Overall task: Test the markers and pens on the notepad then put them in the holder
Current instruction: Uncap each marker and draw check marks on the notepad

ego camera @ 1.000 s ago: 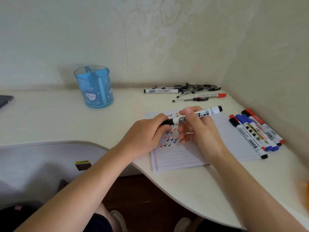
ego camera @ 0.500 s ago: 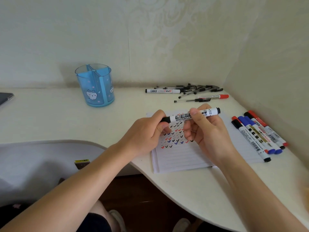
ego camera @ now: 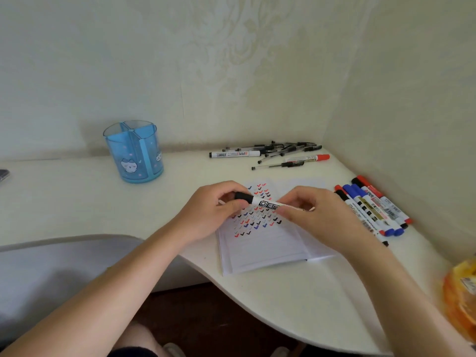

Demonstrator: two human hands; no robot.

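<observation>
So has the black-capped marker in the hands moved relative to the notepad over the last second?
Yes. The marker has come down and toward the person, now lying across the tick marks on the notepad, with its far end hidden in the right hand.

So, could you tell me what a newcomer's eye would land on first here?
Both hands, left and right, hold a black-capped marker over the notepad, which is covered in coloured ticks. A blue holder stands empty at back left; capped markers lie in a row on the right.
</observation>
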